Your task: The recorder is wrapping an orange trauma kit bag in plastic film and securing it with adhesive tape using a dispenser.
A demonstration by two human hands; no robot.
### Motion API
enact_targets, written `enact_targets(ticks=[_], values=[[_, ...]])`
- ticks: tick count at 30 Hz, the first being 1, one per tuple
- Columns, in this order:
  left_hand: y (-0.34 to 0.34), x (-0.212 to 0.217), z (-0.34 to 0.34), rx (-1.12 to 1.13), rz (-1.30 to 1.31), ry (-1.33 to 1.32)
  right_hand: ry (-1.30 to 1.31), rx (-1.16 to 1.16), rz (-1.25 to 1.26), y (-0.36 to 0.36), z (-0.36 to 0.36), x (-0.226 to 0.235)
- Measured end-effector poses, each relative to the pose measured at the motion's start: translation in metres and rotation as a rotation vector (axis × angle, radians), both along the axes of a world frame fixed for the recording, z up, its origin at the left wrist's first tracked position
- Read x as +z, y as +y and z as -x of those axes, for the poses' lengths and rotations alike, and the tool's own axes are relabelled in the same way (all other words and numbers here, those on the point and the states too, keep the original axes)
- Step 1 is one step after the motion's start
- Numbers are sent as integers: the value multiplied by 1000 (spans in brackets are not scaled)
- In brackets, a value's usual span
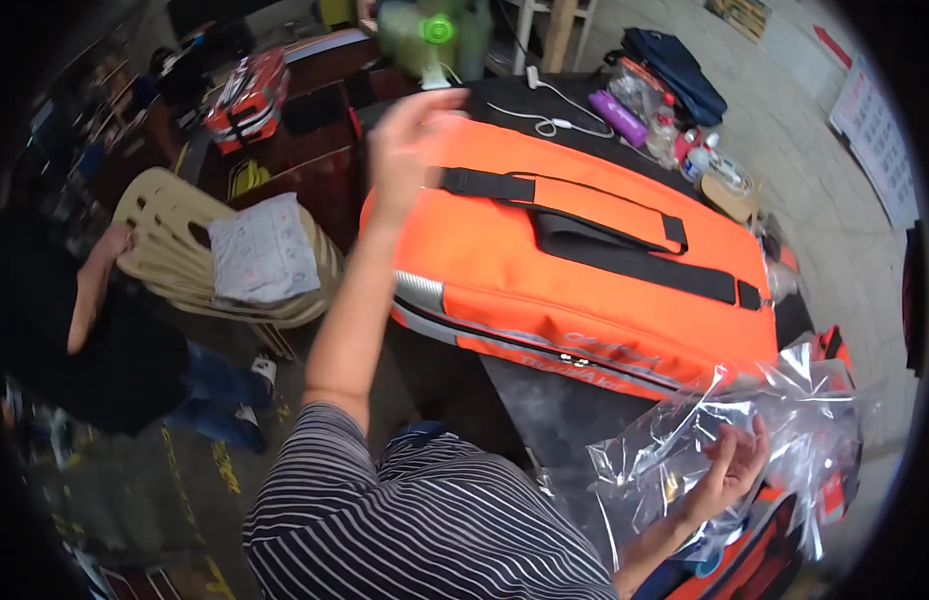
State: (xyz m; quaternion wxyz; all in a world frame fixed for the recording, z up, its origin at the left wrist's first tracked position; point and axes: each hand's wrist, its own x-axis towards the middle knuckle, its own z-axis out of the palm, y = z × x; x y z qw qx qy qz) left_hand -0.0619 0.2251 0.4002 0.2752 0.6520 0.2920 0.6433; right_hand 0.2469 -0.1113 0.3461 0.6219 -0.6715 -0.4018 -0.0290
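A bright orange padded bag [484, 240] with black straps, a carry handle [609, 210] and a zipped side lies on a dark table. Over its far left corner is my left hand [414, 150], its fingers smeared by motion. A crinkled clear plastic sheet or bag [644, 470] spreads across the bag's near right corner and the table beside it. Against that plastic, my right hand [729, 465] has its fingers apart and slightly bent. The plastic's glare partly veils the hand, but no firm grip on it shows.
Along the table's far side lie a white cable [554, 124], a purple pouch [617, 118], small bottles [662, 130], a tape roll [732, 180] and a dark blue bag [674, 75]. Stacked beige chairs [169, 225] hold a folded cloth [264, 248] at left. Another person [84, 320] stands beside them.
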Motion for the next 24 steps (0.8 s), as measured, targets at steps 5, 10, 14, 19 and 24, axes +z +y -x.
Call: enact_targets(ticks=[5, 10, 14, 19, 24], values=[[70, -128, 137, 34, 658, -146, 375, -24, 206, 35, 61, -33], [79, -212, 118, -384, 1059, -408, 516, 43, 297, 55, 80, -95], [72, -282, 123, -589, 1026, -542, 502, 103, 424, 34, 106, -100], [43, -281, 103, -772, 1240, -762, 636, 140, 299, 10, 141, -98], [39, -293, 103, -413, 1162, -743, 532, 229, 68, 45, 117, -100]])
